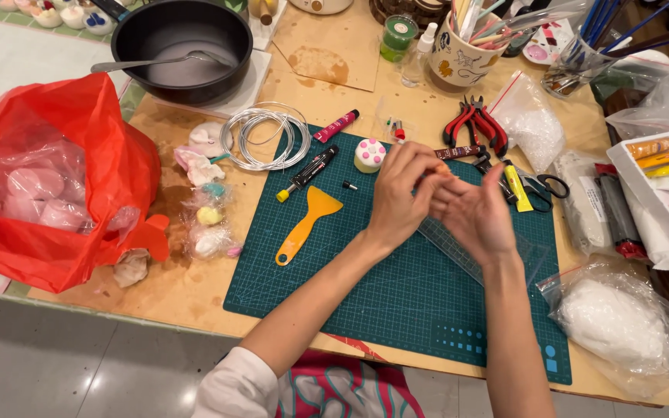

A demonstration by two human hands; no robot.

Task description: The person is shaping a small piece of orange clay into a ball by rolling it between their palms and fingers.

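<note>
- A brown, stained tabletop fills the room's near side, with pale grey floor tiles below its front edge.
- A dark green cutting mat lies across the middle of the tabletop, printed with a fine grid.
- Above the mat, the left hand and right hand meet, fingers pinched together on a small orange piece at the fingertips; I cannot tell what it is.
- A clear ruler lies on the mat just under the hands.
- On the mat's left part rest an orange scraper, a black and yellow tool and a small white pot with pink dots.
- A coil of silver wire overlaps the mat's upper left corner.
- A red plastic bag slumps at the far left, near a black pan with a spoon in it.
- Red-handled pliers sit beyond the hands, and a tray of paint tubes at the right edge.
</note>
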